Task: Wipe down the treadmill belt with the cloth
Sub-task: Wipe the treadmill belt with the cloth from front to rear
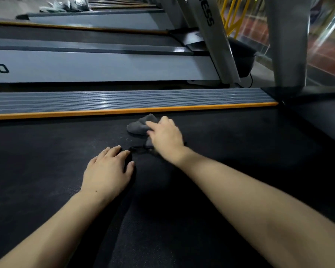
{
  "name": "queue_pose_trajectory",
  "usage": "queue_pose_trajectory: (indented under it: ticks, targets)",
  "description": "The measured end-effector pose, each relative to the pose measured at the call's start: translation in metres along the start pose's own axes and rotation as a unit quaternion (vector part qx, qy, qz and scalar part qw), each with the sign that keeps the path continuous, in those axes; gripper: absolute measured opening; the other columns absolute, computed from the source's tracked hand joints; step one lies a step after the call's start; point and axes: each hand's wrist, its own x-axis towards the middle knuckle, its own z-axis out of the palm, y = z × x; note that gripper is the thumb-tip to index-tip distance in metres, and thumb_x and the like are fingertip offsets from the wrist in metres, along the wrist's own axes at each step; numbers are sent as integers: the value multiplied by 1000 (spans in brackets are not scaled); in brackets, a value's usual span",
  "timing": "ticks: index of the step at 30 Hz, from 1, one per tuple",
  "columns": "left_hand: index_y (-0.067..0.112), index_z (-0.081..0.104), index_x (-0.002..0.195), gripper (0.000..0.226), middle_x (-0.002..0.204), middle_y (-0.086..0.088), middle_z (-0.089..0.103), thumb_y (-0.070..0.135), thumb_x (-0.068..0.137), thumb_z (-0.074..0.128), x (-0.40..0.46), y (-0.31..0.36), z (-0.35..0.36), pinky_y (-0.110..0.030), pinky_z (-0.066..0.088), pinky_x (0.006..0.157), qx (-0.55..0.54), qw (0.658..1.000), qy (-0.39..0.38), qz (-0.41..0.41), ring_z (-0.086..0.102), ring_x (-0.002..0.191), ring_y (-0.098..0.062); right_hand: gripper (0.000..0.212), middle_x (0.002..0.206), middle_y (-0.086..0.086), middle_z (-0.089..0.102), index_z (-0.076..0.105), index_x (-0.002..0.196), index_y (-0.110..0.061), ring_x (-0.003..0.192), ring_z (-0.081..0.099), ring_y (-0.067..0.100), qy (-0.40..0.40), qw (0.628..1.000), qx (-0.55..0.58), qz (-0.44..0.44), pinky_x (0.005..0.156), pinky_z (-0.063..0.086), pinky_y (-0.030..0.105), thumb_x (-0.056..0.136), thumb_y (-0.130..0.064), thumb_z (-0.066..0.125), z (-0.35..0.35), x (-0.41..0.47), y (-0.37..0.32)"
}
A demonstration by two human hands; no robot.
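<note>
We are pressing our right hand (165, 135) on the crumpled grey cloth (141, 125), holding it against the black textured treadmill belt (46, 155), resting our left hand (108, 170) flat, fingers relaxed and holding nothing.

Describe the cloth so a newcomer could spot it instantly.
Start at the wide black treadmill belt and follow it to the orange strip along its far edge. Just short of that strip, under the right hand, lies the cloth: crumpled, grey, paler than the belt.

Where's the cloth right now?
In the head view the grey cloth lies on the belt under the right hand, close to the orange strip, beyond the left hand.
</note>
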Motion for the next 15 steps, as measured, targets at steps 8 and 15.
queue_pose_trajectory:
  ticks: [8,15]
  targets:
    - [35,53,136,44,153,6,43,54,99,39,-14,5,0,-43,33,113,5,1000,-1,20,31,146,-21,24,108,15,49,62,116,-30,102,50,36,90,950,-116,275,81,44,44,96,-38,51,-45,-39,184]
    - [33,56,130,40,142,8,49,51,99,41,-10,10,2,-40,34,107,6,1000,12,10,37,138,-20,22,111,11,51,65,106,-27,101,50,33,87,976,-10,200,80,44,39,91,-39,55,-4,-21,15]
